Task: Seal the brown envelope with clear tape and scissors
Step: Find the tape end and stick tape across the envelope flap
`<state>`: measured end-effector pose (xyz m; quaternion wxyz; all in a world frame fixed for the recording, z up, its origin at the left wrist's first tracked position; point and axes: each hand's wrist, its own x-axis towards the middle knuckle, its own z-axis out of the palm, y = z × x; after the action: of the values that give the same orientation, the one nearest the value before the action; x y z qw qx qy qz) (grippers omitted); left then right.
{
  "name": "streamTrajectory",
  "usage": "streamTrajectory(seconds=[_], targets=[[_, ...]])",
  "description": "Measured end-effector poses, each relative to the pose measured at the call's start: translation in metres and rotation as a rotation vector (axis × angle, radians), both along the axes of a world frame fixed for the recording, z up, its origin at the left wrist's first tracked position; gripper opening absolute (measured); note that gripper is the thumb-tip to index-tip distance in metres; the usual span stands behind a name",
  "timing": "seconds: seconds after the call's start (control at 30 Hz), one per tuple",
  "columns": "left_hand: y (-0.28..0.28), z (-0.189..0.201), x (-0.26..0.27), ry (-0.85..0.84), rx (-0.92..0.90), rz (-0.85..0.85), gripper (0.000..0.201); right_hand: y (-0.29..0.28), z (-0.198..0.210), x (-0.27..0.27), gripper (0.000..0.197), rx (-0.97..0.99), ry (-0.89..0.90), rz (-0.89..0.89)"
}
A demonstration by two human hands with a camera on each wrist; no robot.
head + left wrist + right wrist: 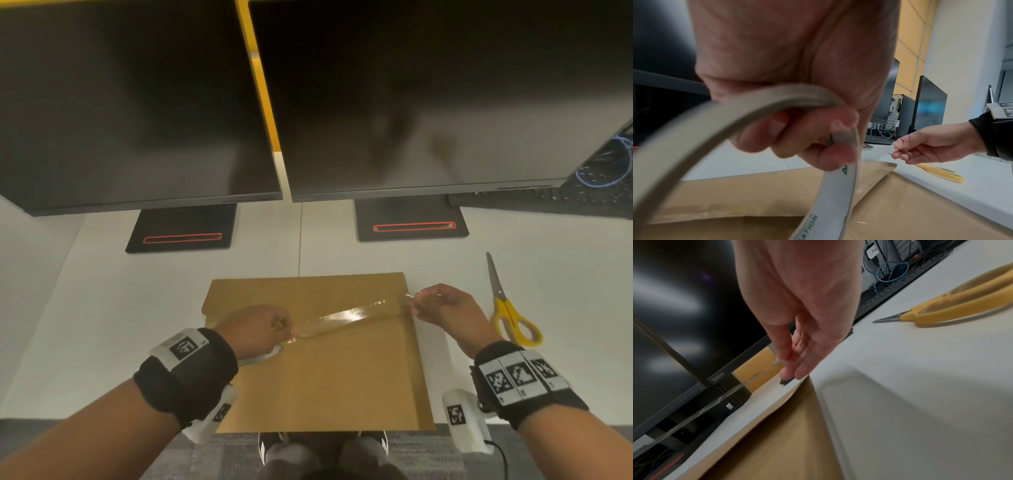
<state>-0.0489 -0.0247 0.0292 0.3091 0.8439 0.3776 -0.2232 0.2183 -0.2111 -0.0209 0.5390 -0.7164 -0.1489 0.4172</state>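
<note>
A large brown envelope (pixel 322 373) lies flat on the white desk (pixel 137 308) in front of me. My left hand (pixel 263 329) grips the roll of clear tape (pixel 777 99) over the envelope's left part, fingers curled through its ring. A strip of clear tape (pixel 352 315) stretches from the roll up to the right. My right hand (pixel 442 308) pinches the strip's free end (pixel 780 364) between thumb and fingertips, just past the envelope's right edge. Yellow-handled scissors (pixel 507 308) lie on the desk right of that hand, blades pointing away.
Two dark monitors (pixel 137 102) on black stands (pixel 181 229) fill the back of the desk. A black keyboard and blue cables (pixel 606 171) sit at the far right. The envelope's near edge overhangs the desk front, above grey carpet and my shoes.
</note>
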Motion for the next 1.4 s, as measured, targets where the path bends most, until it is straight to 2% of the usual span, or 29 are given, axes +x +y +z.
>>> streamTrajectory(seconds=[0.23, 0.5, 0.9, 1.03, 1.2, 1.4], targets=[[-0.001, -0.006, 0.012, 0.05, 0.07, 0.001, 0.025, 0.002, -0.011, -0.002, 0.005, -0.062, -0.087, 0.046], [-0.007, -0.023, 0.026, 0.164, 0.171, -0.014, 0.024, -0.001, -0.025, -0.004, 0.007, -0.202, -0.313, 0.112], [-0.02, -0.036, 0.036, 0.225, 0.296, -0.019, 0.027, -0.002, -0.035, -0.009, 0.008, -0.283, -0.401, 0.089], [-0.02, -0.037, 0.035, 0.217, 0.314, -0.005, 0.035, 0.0, -0.035, -0.01, 0.008, -0.31, -0.422, 0.087], [-0.019, -0.04, 0.03, 0.23, 0.313, -0.006, 0.046, 0.002, -0.035, -0.012, 0.009, -0.327, -0.471, 0.09], [-0.013, -0.043, 0.028, 0.208, 0.258, 0.006, 0.041, 0.004, -0.033, -0.016, 0.008, -0.332, -0.511, 0.078]])
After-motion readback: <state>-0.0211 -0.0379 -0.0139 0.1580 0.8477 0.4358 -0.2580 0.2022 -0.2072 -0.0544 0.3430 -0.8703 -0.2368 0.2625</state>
